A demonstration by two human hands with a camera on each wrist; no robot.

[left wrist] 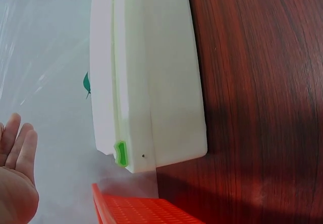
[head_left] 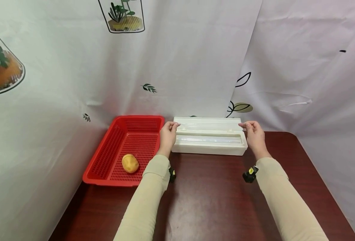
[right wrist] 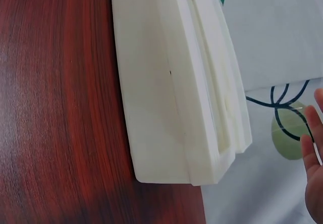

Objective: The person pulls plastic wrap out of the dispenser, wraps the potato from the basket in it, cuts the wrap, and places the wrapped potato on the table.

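A white cling film dispenser [head_left: 208, 149] stands at the back of the table with its lid [head_left: 207, 119] raised and a roll of film [head_left: 208, 139] inside. Clear cling film [head_left: 205, 127] stretches between my two hands above the box. At the box's left end my left hand [head_left: 167, 136] pinches one corner of the film between thumb and fingers. My right hand [head_left: 255, 138] pinches the other side at the right end. Faint glints on the film [left wrist: 43, 50] show in the left wrist view; in the right wrist view the right hand's fingertips [right wrist: 310, 148] appear at the edge.
Left of the dispenser, close to it, sits a red perforated basket [head_left: 94, 167] with a yellow potato-like item [head_left: 130, 163] in it. The dark red wooden table [head_left: 207, 194] meets a white patterned cloth [head_left: 195, 67] behind.
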